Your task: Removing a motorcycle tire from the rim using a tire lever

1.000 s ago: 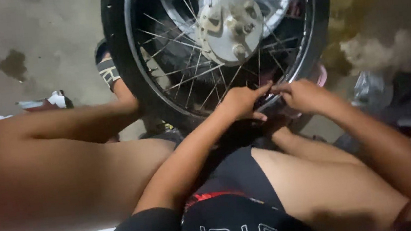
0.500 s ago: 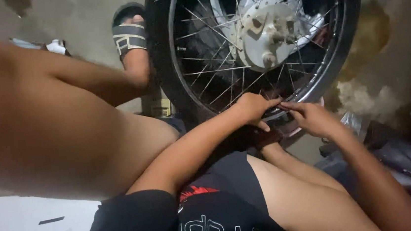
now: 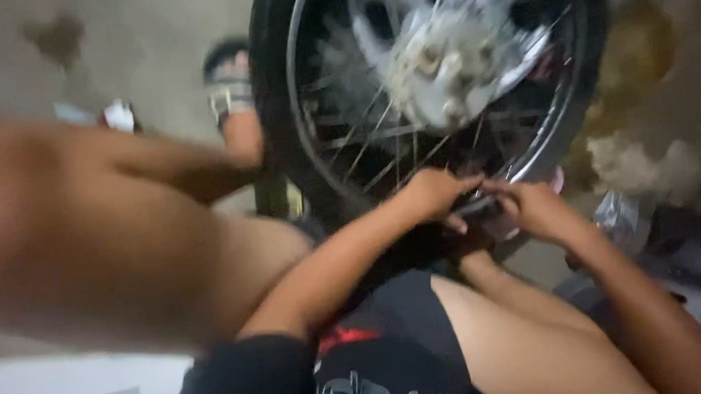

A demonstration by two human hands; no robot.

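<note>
Black-tyred spoked wheel [image 3: 433,80] has shifted rightward in view; left hand [image 3: 431,194] and right hand [image 3: 538,210] remain at six o'clock on the rim, fingers clamped on it.

The whole picture is smeared. The wheel [image 3: 434,88] is cut off at the top edge, at 12 o'clock. Its hub [image 3: 449,70] and spokes [image 3: 381,156] are a blurry mess. Where the left hand [image 3: 435,194] and right hand [image 3: 537,206] meet on the rim, a small dark thing [image 3: 478,209] is too blurred to name. The foot in the sandal [image 3: 228,85] is fuzzy.
</note>
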